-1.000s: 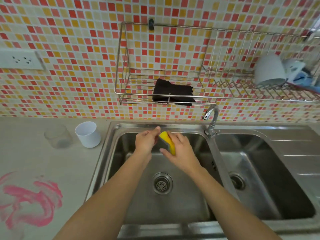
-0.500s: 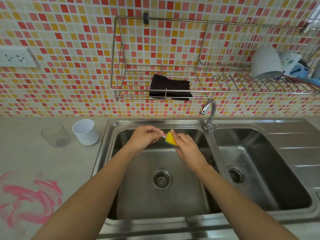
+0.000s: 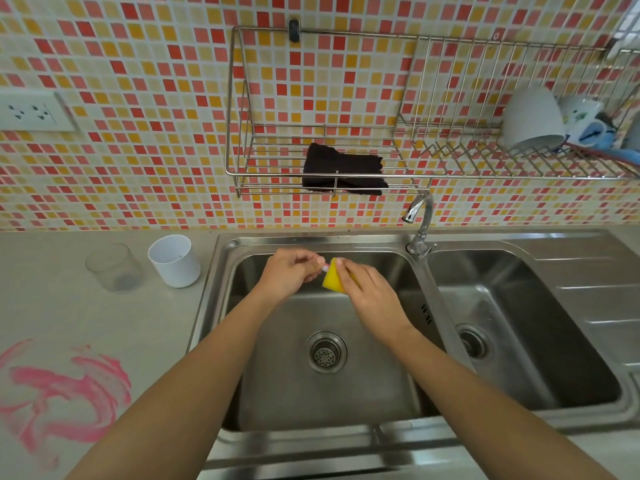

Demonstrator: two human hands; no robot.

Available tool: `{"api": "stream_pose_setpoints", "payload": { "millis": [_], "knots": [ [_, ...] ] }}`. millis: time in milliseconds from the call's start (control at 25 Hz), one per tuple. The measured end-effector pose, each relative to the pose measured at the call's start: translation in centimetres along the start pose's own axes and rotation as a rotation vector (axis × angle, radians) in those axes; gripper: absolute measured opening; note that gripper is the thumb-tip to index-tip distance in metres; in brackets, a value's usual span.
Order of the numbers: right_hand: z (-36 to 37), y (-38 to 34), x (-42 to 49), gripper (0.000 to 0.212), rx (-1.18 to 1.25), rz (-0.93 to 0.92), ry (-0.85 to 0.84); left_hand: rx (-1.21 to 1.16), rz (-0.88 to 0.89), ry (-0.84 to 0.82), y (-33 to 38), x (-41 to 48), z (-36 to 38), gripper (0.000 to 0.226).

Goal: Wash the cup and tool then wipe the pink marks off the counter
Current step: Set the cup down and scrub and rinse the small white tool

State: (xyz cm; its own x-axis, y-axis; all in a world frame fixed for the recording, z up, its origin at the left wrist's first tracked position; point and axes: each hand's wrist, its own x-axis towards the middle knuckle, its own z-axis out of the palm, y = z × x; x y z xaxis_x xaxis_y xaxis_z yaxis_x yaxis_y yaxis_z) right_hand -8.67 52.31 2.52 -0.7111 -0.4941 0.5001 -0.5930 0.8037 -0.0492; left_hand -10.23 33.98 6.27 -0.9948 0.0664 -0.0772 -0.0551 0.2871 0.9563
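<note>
Left hand (image 3: 289, 273) with grip tight on pink-tipped tool (image 3: 325, 268); right hand (image 3: 372, 294) with grip around yellow sponge (image 3: 331, 281)

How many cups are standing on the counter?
2. A clear cup stands left of the sink, and a white cup is beside it, nearer the sink. None seems hidden.

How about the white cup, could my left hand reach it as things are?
Probably yes, once it lets go: the left hand pinches the small tool against the yellow sponge. The white cup stands on the counter just to its left, with only the sink rim between them.
</note>
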Motion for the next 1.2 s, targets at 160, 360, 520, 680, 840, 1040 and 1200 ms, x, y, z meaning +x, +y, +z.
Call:
{"api": "stream_pose_setpoints", "payload": {
  "millis": [160, 360, 520, 680, 840, 1040, 1200],
  "knots": [
    [0.0, -0.1, 0.0, 0.06, 0.018, 0.038, -0.057, 0.019, 0.047, 0.008, 0.2, -0.1, 0.1, 0.012],
    [-0.8, 0.3, -0.2, 0.031, 0.312, 0.221, -0.171, 0.127, 0.196, -0.072, 0.7, -0.5, -0.2, 0.013],
    [-1.2, 1.6, -0.2, 0.033, 0.242, 0.167, -0.17, 0.191, 0.26, -0.129, 0.3, -0.3, -0.9, 0.023],
    [-1.0, 1.4, -0.4, 0.063, -0.047, 0.058, -0.098, 0.106, 0.245, -0.102, 0.3, -0.4, -0.4, 0.016],
    [-1.9, -0.3, -0.2, 0.026, 0.502, 0.242, -0.236, 0.109, 0.242, -0.103, 0.1, -0.1, -0.4, 0.016],
    [-1.2, -1.3, 0.4, 0.011, 0.986, 0.734, -0.171, 0.147, 0.219, 0.087, -0.4, -0.5, 1.1, 0.017],
    [-1.4, -1.3, 0.8, 0.029, 0.959, 0.668, -0.226, 0.05, 0.168, 0.029, -0.8, -0.7, 2.5, 0.012]
  ]
}}
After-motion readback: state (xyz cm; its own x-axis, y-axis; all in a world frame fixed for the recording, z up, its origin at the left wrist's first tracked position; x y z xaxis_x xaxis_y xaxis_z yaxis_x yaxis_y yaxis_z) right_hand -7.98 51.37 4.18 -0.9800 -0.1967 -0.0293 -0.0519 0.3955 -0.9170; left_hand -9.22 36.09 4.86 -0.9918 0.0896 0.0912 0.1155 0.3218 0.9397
